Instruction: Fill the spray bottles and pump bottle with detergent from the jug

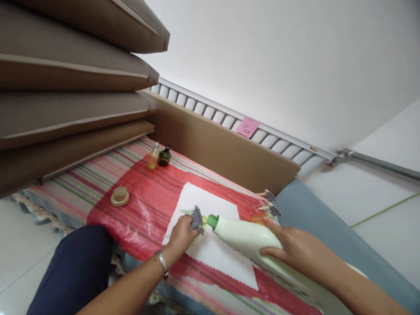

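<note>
While the large white plastic bottle (pixel 252 240) lies tilted over the white scallop-edged cloth (pixel 210 249), both hands work at its green neck.

Under the cloth, a red translucent plastic sheet (pixel 138 205) covers the striped bedspread (pixel 98 170). The right hand (pixel 295 249) lies half-spread over the bottle's body, fingers curved against it. The left hand (pixel 182 234) curls closed around a small grey trigger sprayer (pixel 197 219), just beside the bottle's mouth.
</note>
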`<state>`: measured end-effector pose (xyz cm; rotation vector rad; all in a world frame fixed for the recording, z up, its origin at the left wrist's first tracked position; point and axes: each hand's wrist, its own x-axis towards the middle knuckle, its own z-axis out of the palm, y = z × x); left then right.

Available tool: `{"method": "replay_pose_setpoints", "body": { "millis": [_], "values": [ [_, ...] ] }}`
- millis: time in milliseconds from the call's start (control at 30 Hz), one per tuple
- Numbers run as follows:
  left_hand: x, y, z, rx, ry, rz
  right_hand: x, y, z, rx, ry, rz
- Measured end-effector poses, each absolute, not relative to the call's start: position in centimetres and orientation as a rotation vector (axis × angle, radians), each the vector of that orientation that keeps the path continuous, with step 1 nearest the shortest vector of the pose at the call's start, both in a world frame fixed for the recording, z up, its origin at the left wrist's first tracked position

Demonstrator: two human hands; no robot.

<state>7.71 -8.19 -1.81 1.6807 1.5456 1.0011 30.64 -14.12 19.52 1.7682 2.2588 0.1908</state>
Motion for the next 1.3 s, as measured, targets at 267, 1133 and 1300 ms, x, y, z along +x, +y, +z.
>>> {"method": "replay_pose_setpoints", "body": {
  "millis": [267, 1133, 1300],
  "values": [
    [7.6, -8.5, -1.5, 1.693, 1.53, 1.004, 30.3, -13.8, 19.9, 1.738, 2.241, 0.177],
    [7.7, -8.9, -1.4, 1.73, 1.54, 1.003, 29.6, -13.8, 21.0, 1.684, 2.248, 0.202],
    [7.8, -8.8, -1.5, 1.737, 1.549, 0.991, 29.7, -13.8, 21.1, 1.669, 2.27, 0.233]
  ]
}}
